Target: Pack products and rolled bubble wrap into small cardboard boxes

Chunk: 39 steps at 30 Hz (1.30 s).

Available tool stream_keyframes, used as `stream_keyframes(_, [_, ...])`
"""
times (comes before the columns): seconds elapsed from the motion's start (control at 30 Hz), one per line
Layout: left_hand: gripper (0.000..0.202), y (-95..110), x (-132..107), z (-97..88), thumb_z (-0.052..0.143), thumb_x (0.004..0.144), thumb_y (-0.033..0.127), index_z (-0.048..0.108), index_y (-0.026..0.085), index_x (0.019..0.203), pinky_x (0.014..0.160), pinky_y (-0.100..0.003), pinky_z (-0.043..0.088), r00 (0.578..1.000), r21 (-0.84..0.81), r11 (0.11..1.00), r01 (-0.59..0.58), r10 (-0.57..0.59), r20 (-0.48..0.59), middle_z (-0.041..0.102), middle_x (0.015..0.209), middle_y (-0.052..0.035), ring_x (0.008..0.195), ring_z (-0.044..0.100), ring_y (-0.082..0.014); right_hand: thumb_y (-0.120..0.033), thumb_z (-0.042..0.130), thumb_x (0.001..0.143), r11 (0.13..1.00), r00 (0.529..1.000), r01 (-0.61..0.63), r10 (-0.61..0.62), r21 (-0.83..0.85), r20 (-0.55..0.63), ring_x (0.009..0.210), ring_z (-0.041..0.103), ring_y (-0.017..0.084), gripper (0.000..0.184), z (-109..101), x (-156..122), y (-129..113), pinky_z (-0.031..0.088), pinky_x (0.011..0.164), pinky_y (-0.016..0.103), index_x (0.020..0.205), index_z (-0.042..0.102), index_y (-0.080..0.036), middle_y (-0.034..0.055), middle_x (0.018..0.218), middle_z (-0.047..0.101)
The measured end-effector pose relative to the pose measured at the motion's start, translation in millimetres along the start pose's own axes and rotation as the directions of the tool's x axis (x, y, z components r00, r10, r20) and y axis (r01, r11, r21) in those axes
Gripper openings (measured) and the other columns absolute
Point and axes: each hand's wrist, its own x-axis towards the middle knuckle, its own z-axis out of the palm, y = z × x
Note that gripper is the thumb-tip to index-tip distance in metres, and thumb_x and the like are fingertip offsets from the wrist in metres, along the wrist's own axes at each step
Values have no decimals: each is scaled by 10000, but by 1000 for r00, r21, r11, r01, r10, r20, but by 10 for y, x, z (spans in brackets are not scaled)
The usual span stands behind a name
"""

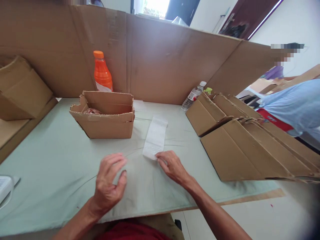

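Note:
My right hand (171, 165) pinches the near edge of a thin, whitish flat strip (155, 136), which could be paper or a plastic sleeve. The strip lies lengthwise on the pale green cloth (82, 156). Over the cloth to its left is my left hand (110, 181), its fingers curved and apart with nothing between them. Beyond that hand stands an open-topped cardboard bin (110, 126). Something reddish in a clear wrapper (92, 111) shows inside the bin, mostly hidden by its front wall.
Several cardboard bins (232, 151) stand in rows on the right, and another cardboard box (25, 90) is at left. An orange bottle (102, 75) and a clear water bottle (193, 96) stand before a cardboard wall (160, 60). A white device (6, 188) sits at left. Another person's blue clothing (295, 103) shows at right.

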Motion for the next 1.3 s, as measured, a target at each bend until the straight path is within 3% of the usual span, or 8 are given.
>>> stream_keyframes(0.17, [385, 55, 89, 475, 539, 836, 63, 607, 233, 1175, 952, -457, 525, 950, -81, 991, -102, 121, 287, 680, 1128, -97, 1124, 625, -271, -218, 528, 920, 987, 987, -159, 159, 0, 3, 753, 685, 195, 208, -304, 535, 226, 486, 730, 298, 902, 734, -239, 22, 859, 781])
stream_keyframes(0.37, [525, -198, 445, 1199, 509, 805, 45, 562, 160, 1315, 1074, -507, 453, 830, 10, 986, -168, 136, 541, 603, 1366, -163, 1299, 529, -315, -213, 532, 896, 976, 974, -220, 219, -2, -66, 730, 686, 192, 213, -207, 1035, 790, 487, 756, 304, 914, 742, -234, 18, 797, 768])
stream_keyframes(0.5, [576, -378, 636, 1567, 511, 774, 31, 557, 173, 1331, 1116, -520, 407, 751, 52, 985, -163, 89, 655, 594, 1383, -162, 1364, 485, -311, -227, 552, 887, 958, 949, -288, 285, 1, -134, 926, 693, 237, 261, -100, 1069, 1069, 489, 857, 366, 1091, 715, -224, 61, 1017, 777])
stream_keyframes(0.6, [525, -467, 681, 1684, 518, 781, 39, 586, 179, 1282, 1108, -497, 411, 732, 47, 987, -155, 83, 676, 623, 1339, -146, 1336, 509, -300, -239, 557, 905, 970, 956, -244, 240, -7, -169, 1131, 636, 282, 319, -90, 840, 1024, 438, 969, 428, 1203, 665, -206, 109, 1235, 713])
stream_keyframes(0.73, [467, -511, 687, 1716, 501, 817, 53, 602, 182, 1254, 1084, -454, 419, 726, 45, 990, -133, 67, 685, 641, 1311, -127, 1276, 546, -275, -256, 609, 895, 995, 1000, 5, -7, -103, -21, 1102, 613, 292, 332, -14, 450, 782, 403, 980, 448, 1219, 646, -198, 120, 1240, 691])
stream_keyframes(0.97, [439, -441, 804, 1757, 515, 802, 52, 652, 204, 1190, 993, -453, 462, 765, 86, 993, -78, 4, 644, 711, 1139, -101, 1107, 627, -267, -73, 515, 916, 985, 1000, -30, 29, -171, -8, 951, 633, 260, 326, 148, 407, 800, 411, 879, 411, 1160, 683, -208, 92, 1055, 752])
stream_keyframes(1.17, [372, -153, 425, 1285, 501, 871, 81, 679, 215, 1169, 877, -373, 532, 780, 11, 1000, -20, 9, 625, 756, 993, -65, 956, 692, -218, -171, 516, 943, 995, 996, -51, 44, 85, 77, 943, 699, 231, 324, -75, 8, 487, 486, 872, 383, 1185, 705, -273, 41, 1055, 785])
stream_keyframes(1.3, [351, 22, 45, 924, 526, 881, 116, 686, 229, 1173, 893, -345, 564, 765, -116, 976, 182, -66, 641, 776, 1077, -38, 976, 721, -195, -195, 487, 968, 970, 989, -92, 62, 223, 137, 938, 708, 219, 324, -55, -445, 90, 530, 850, 372, 1213, 687, -264, 43, 1075, 781])
